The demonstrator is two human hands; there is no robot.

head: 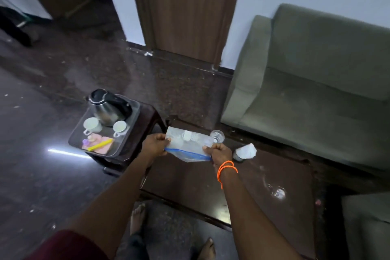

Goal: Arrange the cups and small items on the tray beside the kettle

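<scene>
Both hands (left (pixel 154 143), right (pixel 219 151)) pinch a zip bag (pixel 186 143)

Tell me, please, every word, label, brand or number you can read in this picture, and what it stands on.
No text can be read anywhere in this view.
Zip bag, held by left hand and right hand: pale patches inside, too blurred to read.
Pink packets on the tray: any print is too small.
Kettle and cups: no marking visible.
</scene>
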